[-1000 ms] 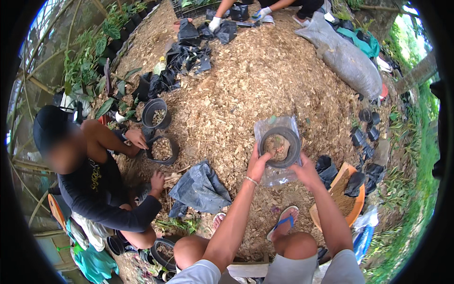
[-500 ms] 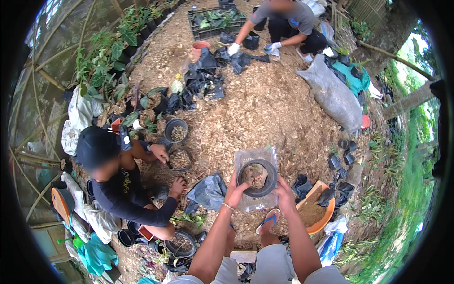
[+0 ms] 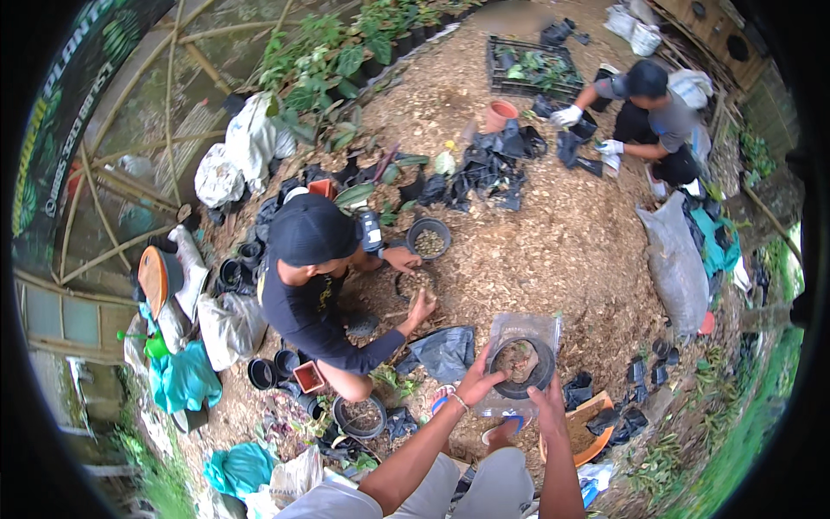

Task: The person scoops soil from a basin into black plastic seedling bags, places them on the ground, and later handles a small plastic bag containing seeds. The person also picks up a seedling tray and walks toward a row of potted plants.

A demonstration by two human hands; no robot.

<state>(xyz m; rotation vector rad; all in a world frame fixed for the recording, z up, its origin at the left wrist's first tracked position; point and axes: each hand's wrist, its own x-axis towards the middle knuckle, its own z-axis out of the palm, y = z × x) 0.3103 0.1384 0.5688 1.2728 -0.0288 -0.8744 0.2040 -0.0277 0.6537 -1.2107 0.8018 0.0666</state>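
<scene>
A round black plant pot (image 3: 546, 362) is held out in front of me, its top facing up. Brown soil-like material and some small pale pieces lie inside. My left hand (image 3: 481, 381) grips the pot's left side, thumb over the rim. On the near right side, my right hand (image 3: 548, 405) holds the pot with its fingers partly hidden. Beneath and beyond the pot shows a clear plastic sheet or bag (image 3: 507, 327); whether it touches the pot I cannot tell.
Left of me a crouching person (image 3: 303, 277) works at a small pot. Another person (image 3: 657, 112) handles black bags at the far right. Nearby lie a dark plastic bag (image 3: 445, 353) and an orange basin (image 3: 596, 445) of soil. A grey sack (image 3: 679, 268) rests on the right.
My view has turned left, so the scene sits further right. Both my hands still hold the black pot. The crouching person's nearer hand has come in to the small pot.
</scene>
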